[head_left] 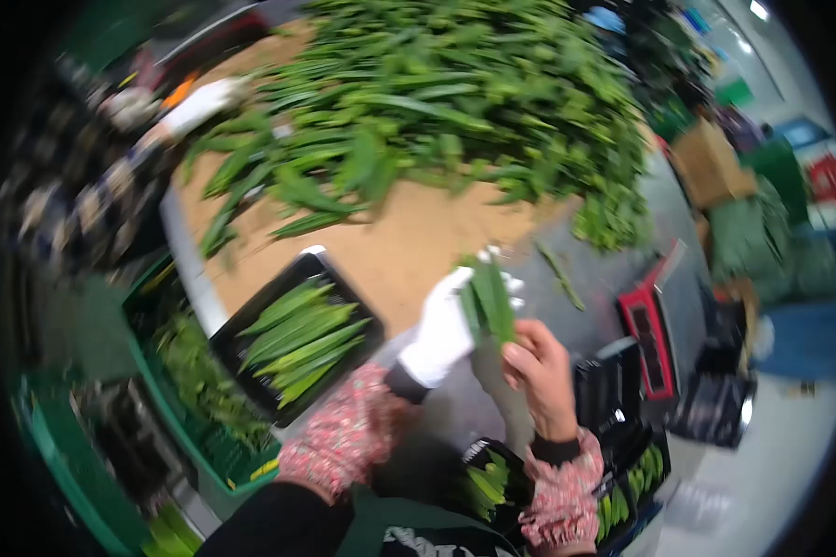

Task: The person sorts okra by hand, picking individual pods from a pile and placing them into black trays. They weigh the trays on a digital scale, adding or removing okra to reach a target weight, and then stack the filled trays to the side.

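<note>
My left hand point(441, 325), in a white glove, is closed around the upper part of a few long, flat green pods point(494, 302). With thumb and fingers, my bare right hand point(541, 371) pinches the lower end of the same pods. Blur hides their exact kind and number. To the left of my gloved hand, a black tray point(367, 339) holds several long green pods point(302, 339) laid side by side. Beyond both hands, a large heap of green pods point(418, 102) covers the far part of the table.
A co-worker's white-gloved hand point(200, 107) reaches the heap's left edge. A green crate point(144, 348) with green scraps stands below the table's left edge. At right are a red-and-black device point(647, 339) and black trays point(608, 381). A filled tray point(492, 483) sits near my body.
</note>
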A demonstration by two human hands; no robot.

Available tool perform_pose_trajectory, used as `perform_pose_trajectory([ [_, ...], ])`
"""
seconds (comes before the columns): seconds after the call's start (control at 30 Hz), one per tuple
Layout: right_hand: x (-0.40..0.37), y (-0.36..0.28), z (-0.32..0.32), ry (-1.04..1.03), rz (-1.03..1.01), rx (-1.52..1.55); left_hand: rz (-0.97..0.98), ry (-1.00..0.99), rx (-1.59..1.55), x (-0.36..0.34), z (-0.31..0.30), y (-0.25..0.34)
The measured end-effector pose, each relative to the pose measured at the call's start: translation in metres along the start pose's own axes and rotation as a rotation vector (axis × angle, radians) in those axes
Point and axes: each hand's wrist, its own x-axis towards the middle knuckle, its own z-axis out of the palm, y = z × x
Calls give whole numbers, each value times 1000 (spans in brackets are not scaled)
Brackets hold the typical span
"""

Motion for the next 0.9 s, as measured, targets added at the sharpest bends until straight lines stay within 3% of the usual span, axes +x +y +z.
perform_pose_trajectory([
  [0.03,-8,-3,11,-13,-47,-111,31,-11,25,1,-2,1],
  [0.17,-38,-21,117,-491,-329,-320,30,30,-20,3,-1,-3],
  [0.23,-42,-35,147,-596,-210,-300,32,-19,-28,2,-4,-2],
  [0.43,-24,-9,98,-245,-603,-723,48,-24,-25,-2,15,5],
  [0.47,-25,-10,88,-156,-594,-725,47,-20,2,-3,17,5],
  [0.57,-28,1,51,19,-240,-524,51,-28,67,-4,15,5],
  [0.67,-20,-4,19,81,-36,-233,63,-4,70,-5,16,0],
  [0.9,87,-8,-66,324,-275,-332,69,94,156,-4,10,-1],
])
